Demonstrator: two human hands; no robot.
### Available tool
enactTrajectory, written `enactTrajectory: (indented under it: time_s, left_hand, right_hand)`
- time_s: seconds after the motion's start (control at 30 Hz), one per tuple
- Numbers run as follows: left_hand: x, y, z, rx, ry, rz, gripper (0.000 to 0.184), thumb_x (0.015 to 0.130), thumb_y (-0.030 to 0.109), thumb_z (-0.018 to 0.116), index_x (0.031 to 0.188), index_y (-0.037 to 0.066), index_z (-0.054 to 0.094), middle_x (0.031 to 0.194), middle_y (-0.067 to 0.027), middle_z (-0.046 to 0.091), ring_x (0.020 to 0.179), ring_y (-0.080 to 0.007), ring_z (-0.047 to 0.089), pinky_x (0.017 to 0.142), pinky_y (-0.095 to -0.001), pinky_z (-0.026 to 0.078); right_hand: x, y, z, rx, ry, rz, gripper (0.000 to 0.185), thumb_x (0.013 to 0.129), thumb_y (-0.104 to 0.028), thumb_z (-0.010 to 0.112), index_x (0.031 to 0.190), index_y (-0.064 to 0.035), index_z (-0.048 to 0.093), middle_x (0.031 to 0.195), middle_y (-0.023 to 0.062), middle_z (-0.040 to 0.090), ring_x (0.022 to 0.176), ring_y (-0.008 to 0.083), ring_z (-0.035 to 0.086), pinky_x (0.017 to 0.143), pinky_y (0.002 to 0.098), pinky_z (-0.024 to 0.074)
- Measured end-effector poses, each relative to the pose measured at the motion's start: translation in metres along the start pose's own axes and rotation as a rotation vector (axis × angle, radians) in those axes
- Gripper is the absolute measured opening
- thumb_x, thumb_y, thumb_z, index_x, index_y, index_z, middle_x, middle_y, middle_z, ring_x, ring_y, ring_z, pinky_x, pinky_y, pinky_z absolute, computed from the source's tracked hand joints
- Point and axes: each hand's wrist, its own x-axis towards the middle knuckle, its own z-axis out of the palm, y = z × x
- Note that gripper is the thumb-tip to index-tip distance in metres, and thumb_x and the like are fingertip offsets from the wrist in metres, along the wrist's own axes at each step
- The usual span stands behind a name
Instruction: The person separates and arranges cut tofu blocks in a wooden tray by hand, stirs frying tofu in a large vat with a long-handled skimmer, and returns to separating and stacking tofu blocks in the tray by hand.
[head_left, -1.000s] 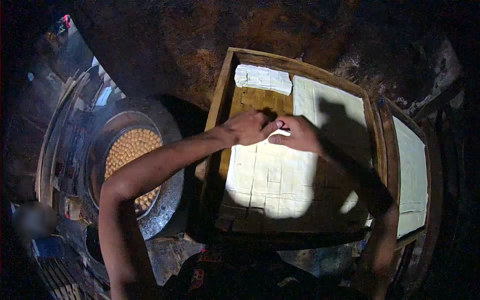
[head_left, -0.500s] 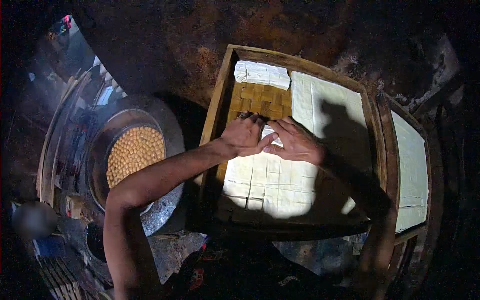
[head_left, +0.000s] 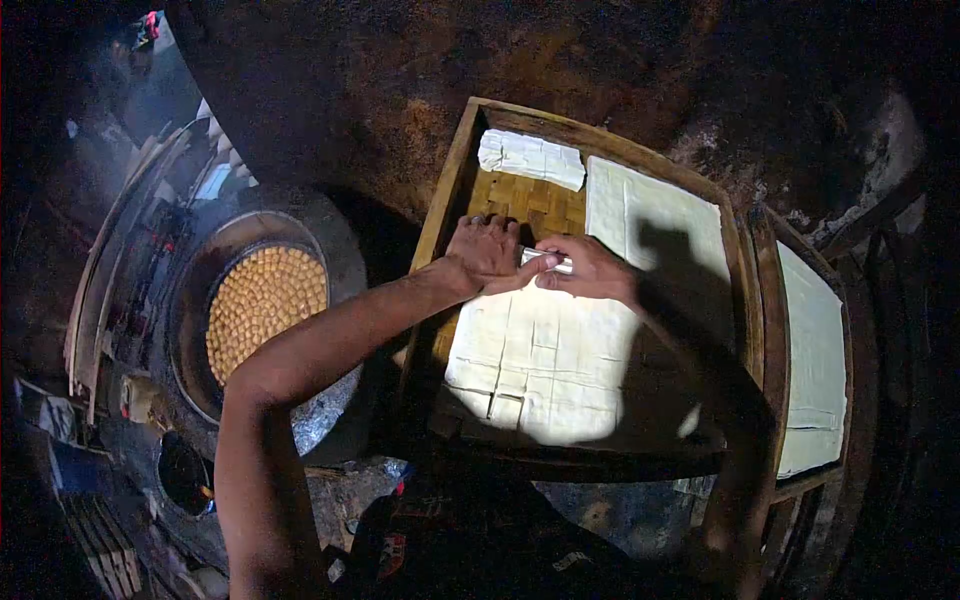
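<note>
A white slab (head_left: 540, 350), scored into pieces, lies in a wooden tray (head_left: 455, 190) with a woven base. My left hand (head_left: 487, 252) rests on the slab's far left edge, its fingers bent over that edge and its thumb reaching right. Beside it, my right hand (head_left: 585, 268) has its fingers and thumb closed around a small white strip (head_left: 548, 262) at the same edge. The left thumb touches this strip too. Farther back on the woven base sits a separate white row of pieces (head_left: 530, 158).
On the left, a large round pan (head_left: 190, 340) holds many golden-brown pieces (head_left: 265, 310). Another framed tray (head_left: 785, 350) with a white slab (head_left: 812, 360) stands at the right. Wood strips (head_left: 100, 270) lie beyond the pan.
My hands have stayed at the slab's far edge, shifting slightly. The left hand's fingers have moved a little left, away from the right hand, and the white strip between them shows more.
</note>
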Motion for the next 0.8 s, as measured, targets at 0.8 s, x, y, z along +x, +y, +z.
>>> enactTrajectory:
  time_s: [0.8]
  left_hand:
    - [-0.001,-0.004,0.002,-0.148,0.030,0.219,0.086,0.081,0.073,0.043,0.120,-0.004,0.047,0.123,-0.0279,0.047,0.113,-0.0415,0.051,0.097,-0.0481,0.042]
  right_hand:
    - [-0.011,-0.003,0.009,0.229,0.049,-0.089,0.069,0.063,-0.034,0.085,0.115,-0.0043,0.050,0.109,0.0134,0.057,0.102,0.0245,0.056,0.085,0.0362,0.0466]
